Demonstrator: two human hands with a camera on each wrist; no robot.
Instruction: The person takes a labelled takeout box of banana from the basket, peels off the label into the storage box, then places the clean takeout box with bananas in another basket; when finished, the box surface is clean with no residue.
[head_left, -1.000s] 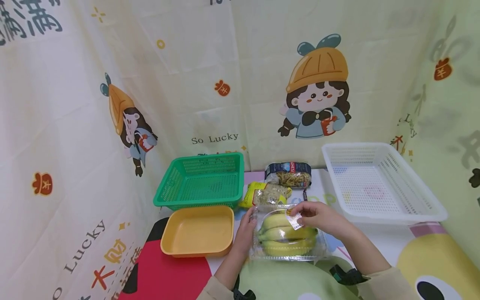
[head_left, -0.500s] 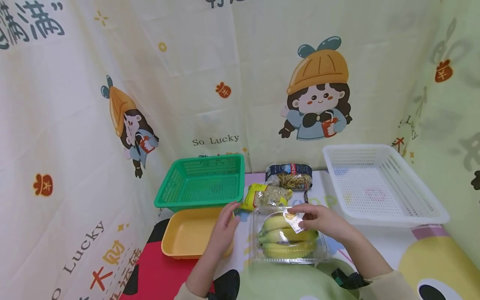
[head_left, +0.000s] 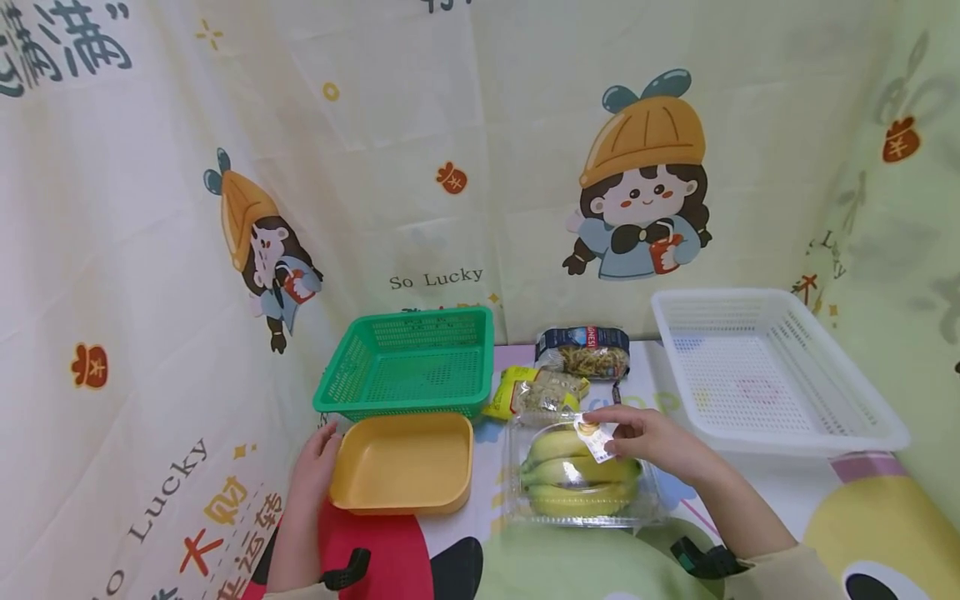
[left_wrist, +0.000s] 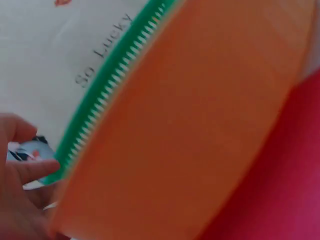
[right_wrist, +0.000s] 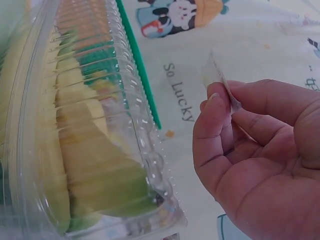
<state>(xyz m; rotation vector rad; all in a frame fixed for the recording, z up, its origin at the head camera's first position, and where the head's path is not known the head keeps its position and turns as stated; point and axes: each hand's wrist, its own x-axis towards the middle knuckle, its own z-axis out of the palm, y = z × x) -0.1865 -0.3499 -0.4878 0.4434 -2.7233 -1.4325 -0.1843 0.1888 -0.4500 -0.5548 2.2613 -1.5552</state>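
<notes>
In the head view my right hand [head_left: 651, 442] pinches a small white sticker label [head_left: 596, 442] above a clear plastic clamshell box [head_left: 517, 508] of bananas [head_left: 577, 473]. The right wrist view shows the label [right_wrist: 215, 74] between thumb and fingertips, standing apart from the box [right_wrist: 160, 195]. My left hand [head_left: 312, 475] is at the left side of a yellow-orange plastic tray [head_left: 401, 507], its fingers loosely bent. In the left wrist view the fingers lie close to the tray's edge [left_wrist: 150, 130]; whether they touch it I cannot tell.
A green mesh basket [head_left: 405, 411] stands behind the tray. Behind the bananas lie a yellow food packet [head_left: 517, 392] and a dark-topped pasta bag [head_left: 583, 352]. On the right is a white basket [head_left: 813, 442]. Printed curtains [head_left: 510, 208] enclose the table.
My left hand has left the banana box and moved left, across the tray to its far left side. The right hand keeps pinching the label in nearly the same place.
</notes>
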